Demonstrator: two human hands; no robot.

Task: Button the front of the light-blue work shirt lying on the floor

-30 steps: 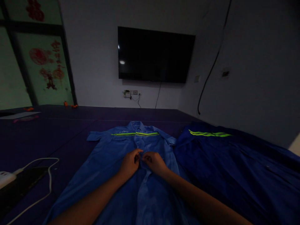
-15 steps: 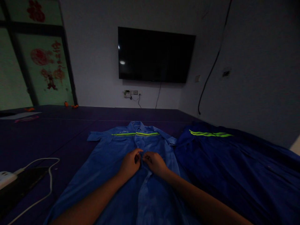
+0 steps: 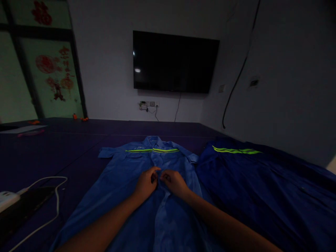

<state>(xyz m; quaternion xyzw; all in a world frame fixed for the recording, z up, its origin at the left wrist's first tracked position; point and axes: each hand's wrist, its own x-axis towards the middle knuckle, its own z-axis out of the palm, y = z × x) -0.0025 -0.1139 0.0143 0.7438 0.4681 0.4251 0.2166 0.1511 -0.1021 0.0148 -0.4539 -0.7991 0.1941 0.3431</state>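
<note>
I saw the light blue work shirt (image 3: 123, 182) lying flat, front up, in the lower middle of the frame on the dark purple surface (image 3: 60, 147), collar toward the far wall. My left hand (image 3: 146, 182) and right hand (image 3: 174, 182) met at the shirt's centre front, fingertips nearly touching, each seemingly pinching an edge of the placket; in that gloom I could not tell whether a button sat between them. A darker blue garment (image 3: 262, 185) lay just beside it at the right of the frame. At the lower left a white cable (image 3: 49, 196) looped near the shirt's hem. I judged the main risk was poor light: a fumbled pinch could misalign the two front edges or drag the cloth into wrinkles.
</note>
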